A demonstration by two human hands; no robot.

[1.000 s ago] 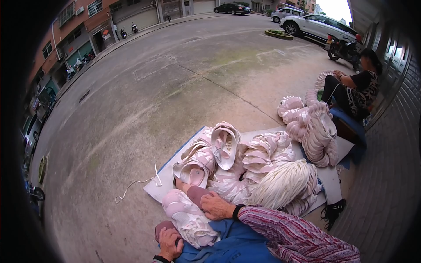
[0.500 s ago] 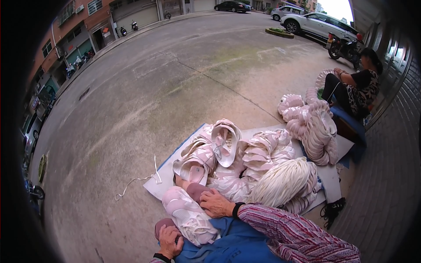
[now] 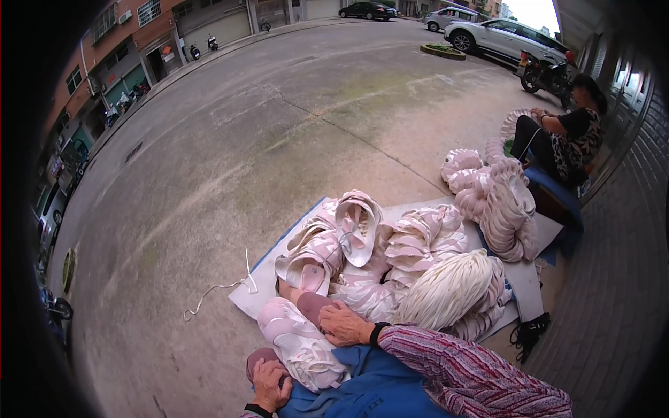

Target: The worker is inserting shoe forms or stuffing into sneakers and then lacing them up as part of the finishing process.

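"Where are the hands?"

"The left hand (image 3: 270, 387) lies over the left knee (image 3: 256, 359), fingers loosely bent; the right hand (image 3: 343, 324) rests on the right knee (image 3: 312, 306), its fingers likewise slack and curved."

"And the grip?"

"Relaxed on both sides; neither hand has hold of anything that I can see, though the undersides of the palms are hidden."

"The nearest thing?"

"A roll of pink-and-white shoe uppers (image 3: 298, 340); it lies lengthwise between the knees, its near end on the blue apron (image 3: 359, 393); the right hand is just beside it, but I cannot tell whether they touch."

"What is beyond?"

"A pale sheet (image 3: 244, 301) on the ground, carrying a heap of similar uppers (image 3: 425, 240); a bundle of white laces (image 3: 446, 289) lies near the right sleeve (image 3: 453, 359); a loose white cord (image 3: 202, 301) curls left of the sheet; farther off, on the right, another person (image 3: 578, 132) sits."
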